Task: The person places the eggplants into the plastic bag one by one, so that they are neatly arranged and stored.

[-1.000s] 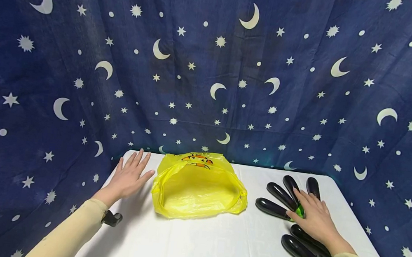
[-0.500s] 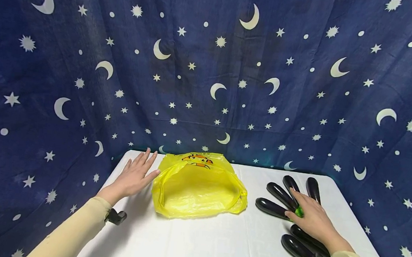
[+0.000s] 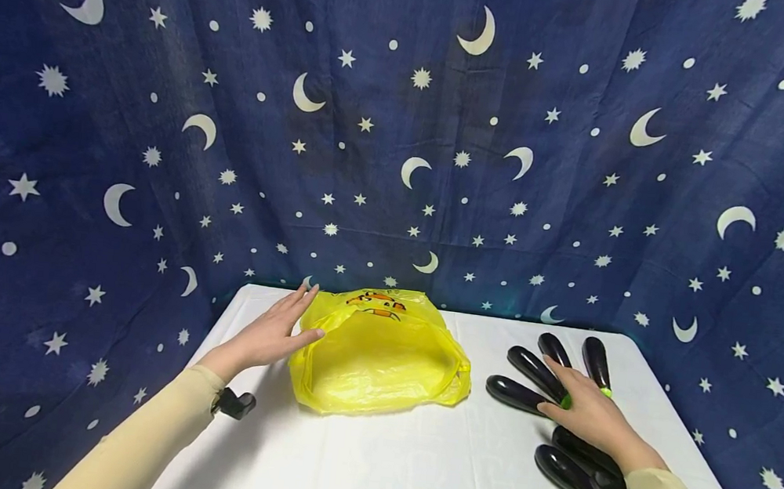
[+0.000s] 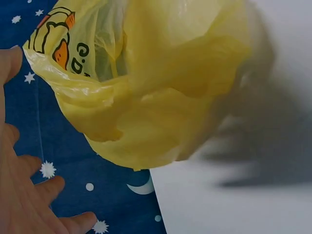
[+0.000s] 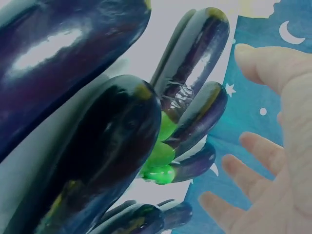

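Observation:
In the head view, a yellow plastic bag (image 3: pixel 380 369) lies mid-table, its wide mouth facing the near side. My left hand (image 3: pixel 265 339) is at the bag's left side, fingers and thumb spread; I cannot tell if it touches the plastic. The left wrist view shows the fingers beside the bag (image 4: pixel 146 117). Over the eggplants at the right hovers my right hand (image 3: pixel 591 413), fingers extended, holding nothing. Several glossy dark eggplants (image 3: pixel 535 372) with green caps lie there, partly covered by this hand. An eggplant (image 5: pixel 97 151) looms large in the right wrist view.
A white-covered table (image 3: pixel 398 473) carries everything. A dark blue cloth (image 3: pixel 396 198) with moons and stars hangs behind and at both sides. Two eggplants (image 3: pixel 575 479) lie nearer the front right, beneath the right wrist. A black wrist device (image 3: pixel 235 404) sits on the left arm.
My left hand has moved right, up to the bag's left side, and turned somewhat more on edge. My right hand has shifted slightly left over the eggplants. Bag and eggplants have stayed put.

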{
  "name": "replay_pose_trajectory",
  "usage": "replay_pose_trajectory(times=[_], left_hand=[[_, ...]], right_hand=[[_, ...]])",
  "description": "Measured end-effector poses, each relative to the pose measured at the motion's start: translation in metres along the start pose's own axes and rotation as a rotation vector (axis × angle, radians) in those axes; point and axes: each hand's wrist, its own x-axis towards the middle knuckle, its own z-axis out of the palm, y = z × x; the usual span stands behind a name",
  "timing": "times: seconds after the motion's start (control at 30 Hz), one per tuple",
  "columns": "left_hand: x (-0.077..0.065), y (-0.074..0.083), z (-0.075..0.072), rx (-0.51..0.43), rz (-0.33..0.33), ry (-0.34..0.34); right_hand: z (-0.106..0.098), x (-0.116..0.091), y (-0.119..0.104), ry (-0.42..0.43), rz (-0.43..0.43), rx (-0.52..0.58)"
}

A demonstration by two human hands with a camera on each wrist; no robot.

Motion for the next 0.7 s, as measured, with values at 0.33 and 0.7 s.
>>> replay_pose_trajectory(times=[0.33, 0.7], left_hand=[[0.011, 0.015, -0.002, 0.009, -0.007, -0.056], [0.030, 0.030, -0.002, 0.033, 0.036, -0.088]], right_hand=[[0.000, 0.011, -0.005, -0.089, 0.002, 0.044], [-0.002, 0.020, -0.013, -0.138, -0.018, 0.051]])
